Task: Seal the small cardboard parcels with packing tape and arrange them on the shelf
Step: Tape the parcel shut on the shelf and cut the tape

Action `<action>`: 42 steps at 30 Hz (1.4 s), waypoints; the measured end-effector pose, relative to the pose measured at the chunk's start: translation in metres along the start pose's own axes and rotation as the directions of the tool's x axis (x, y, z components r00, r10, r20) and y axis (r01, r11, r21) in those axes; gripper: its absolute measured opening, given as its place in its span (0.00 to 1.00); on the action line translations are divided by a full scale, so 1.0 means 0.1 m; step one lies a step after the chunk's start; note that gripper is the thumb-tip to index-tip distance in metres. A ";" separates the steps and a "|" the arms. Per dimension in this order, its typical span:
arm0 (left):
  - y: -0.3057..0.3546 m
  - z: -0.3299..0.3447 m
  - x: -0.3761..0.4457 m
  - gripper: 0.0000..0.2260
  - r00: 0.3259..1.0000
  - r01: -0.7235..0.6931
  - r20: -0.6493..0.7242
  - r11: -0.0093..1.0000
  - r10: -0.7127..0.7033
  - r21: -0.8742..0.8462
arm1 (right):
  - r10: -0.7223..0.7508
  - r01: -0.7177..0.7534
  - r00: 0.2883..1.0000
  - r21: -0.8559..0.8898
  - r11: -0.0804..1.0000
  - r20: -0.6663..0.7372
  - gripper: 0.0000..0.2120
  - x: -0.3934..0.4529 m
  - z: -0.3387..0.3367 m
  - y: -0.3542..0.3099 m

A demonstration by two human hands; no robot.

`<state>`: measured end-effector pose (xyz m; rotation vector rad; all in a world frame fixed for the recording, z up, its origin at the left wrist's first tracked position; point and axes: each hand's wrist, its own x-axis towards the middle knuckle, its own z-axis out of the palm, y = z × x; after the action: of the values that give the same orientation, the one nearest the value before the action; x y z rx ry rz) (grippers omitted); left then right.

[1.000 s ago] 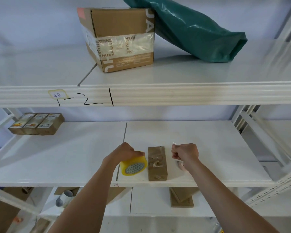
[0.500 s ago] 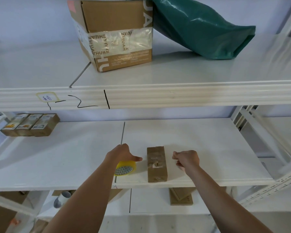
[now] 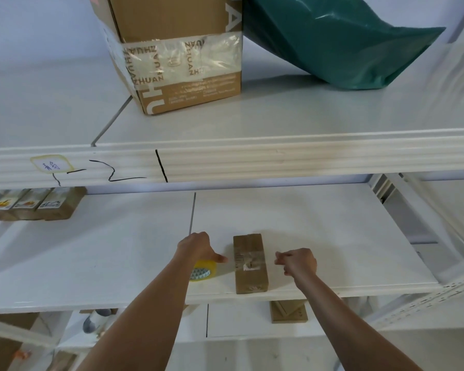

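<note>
A small brown cardboard parcel (image 3: 250, 274) lies lengthwise near the front edge of the middle shelf (image 3: 346, 236), with clear tape across its middle. Left of it a yellow tape roll (image 3: 203, 272) rests on the shelf. My left hand (image 3: 196, 247) lies over the roll and holds it, thumb pointing toward the parcel. My right hand (image 3: 298, 262) hovers just right of the parcel with its fingers curled and its fingertips together; I see nothing between them. Three small labelled parcels (image 3: 35, 206) stand side by side at the shelf's far left.
On the upper shelf stand a large taped carton (image 3: 177, 54) and a green plastic bag (image 3: 340, 41). Its front beam (image 3: 279, 159) overhangs the back of the middle shelf. Below, another small box (image 3: 288, 311) sits on the lower shelf. Metal uprights (image 3: 423, 298) stand at the right.
My left hand lowered the tape roll from tilted and lifted down onto the shelf. My right hand dropped slightly beside the parcel. The view tipped down and moved closer.
</note>
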<state>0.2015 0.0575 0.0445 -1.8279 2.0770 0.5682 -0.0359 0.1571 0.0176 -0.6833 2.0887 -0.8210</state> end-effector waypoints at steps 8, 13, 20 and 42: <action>0.00 0.02 0.08 0.34 1.000 0.005 0.003 1.000 -0.005 0.010 | -0.041 0.041 0.999 0.029 0.999 0.021 0.09 0.08 0.04 0.07; -0.02 0.05 0.08 0.33 1.000 0.003 -0.016 1.000 -0.003 -0.006 | -0.060 0.059 0.998 0.056 0.997 0.015 0.07 0.10 0.04 0.11; 0.09 0.12 0.15 0.35 0.999 0.033 -0.007 0.999 -0.033 0.042 | -0.015 0.016 1.000 0.041 0.999 -0.008 0.06 0.14 0.14 0.21; 0.16 0.18 0.20 0.33 0.998 0.034 -0.053 0.999 -0.033 0.035 | -0.087 0.054 0.993 -0.331 0.942 -0.086 0.15 0.06 0.50 0.19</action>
<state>0.1826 0.0511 0.0207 -1.8726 2.0721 0.4757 -0.0025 0.1492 -0.0244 -0.9151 2.3306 -0.5570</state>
